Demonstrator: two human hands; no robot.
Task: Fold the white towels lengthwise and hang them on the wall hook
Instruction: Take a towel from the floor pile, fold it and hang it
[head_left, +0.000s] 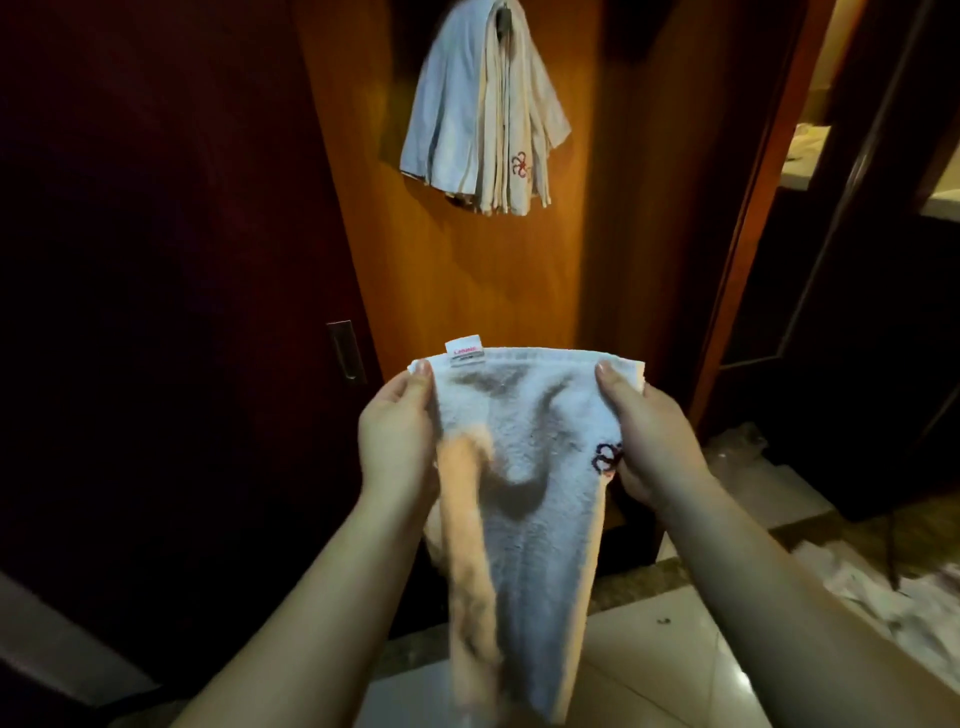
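Where the orange wooden panel (467, 270) stands lit: one white towel (524, 467), labelled, its top corners pinched by left hand (397, 431) and right hand (649, 436); one bunch of hung towels (483, 114), number unclear, on hook (503, 21). Floor (665, 654) tiled; room dim.

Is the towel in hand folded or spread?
Folded. The towel hangs as a narrow strip, layered edges showing at its top right corner, pinched by the left hand and right hand.
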